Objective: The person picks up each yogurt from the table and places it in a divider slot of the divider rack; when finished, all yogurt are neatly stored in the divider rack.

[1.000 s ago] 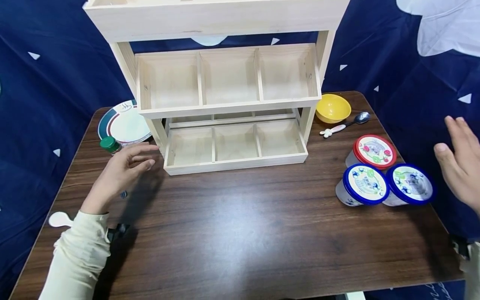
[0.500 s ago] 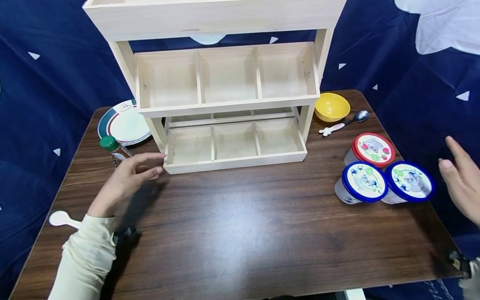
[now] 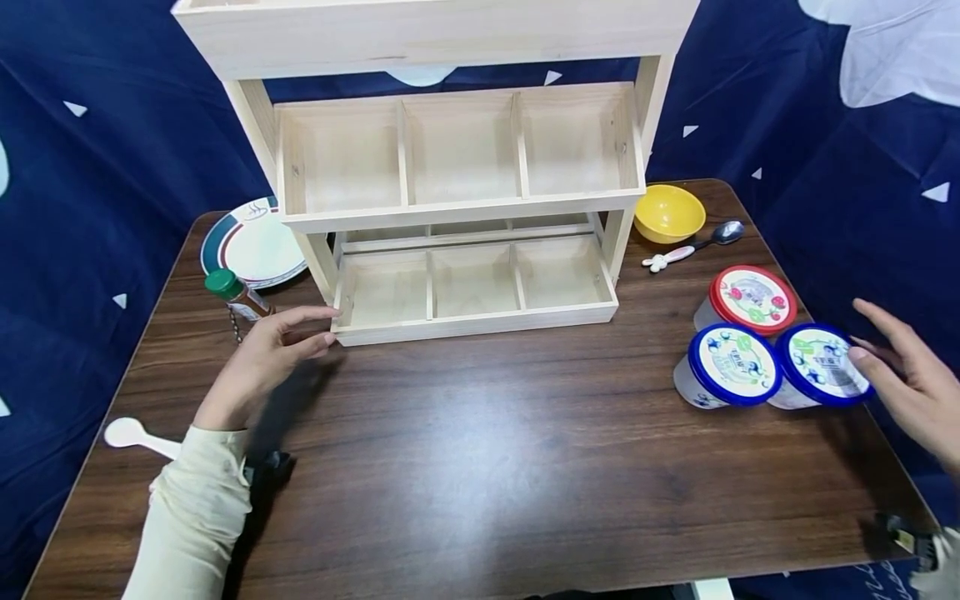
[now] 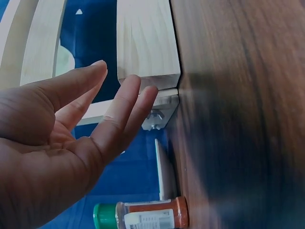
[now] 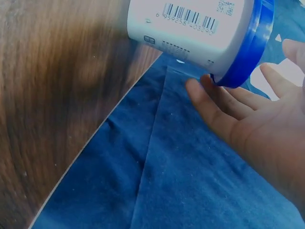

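Leftmost, the left hand (image 3: 266, 354) lies open and holds nothing, its straight fingers reaching to the front left corner of the pale wooden three-tier shelf rack (image 3: 457, 250), just beside the small green-capped bottle of reddish spice (image 3: 236, 298), whose white label is too small to read. Across the dark wooden table (image 3: 487, 467), the right hand (image 3: 903, 383) is spread open too, gripping nothing, fingertips at the rim of the rightmost blue-lidded white plastic tub (image 3: 817, 368); the right wrist view shows a barcode on its side, digits blurred.
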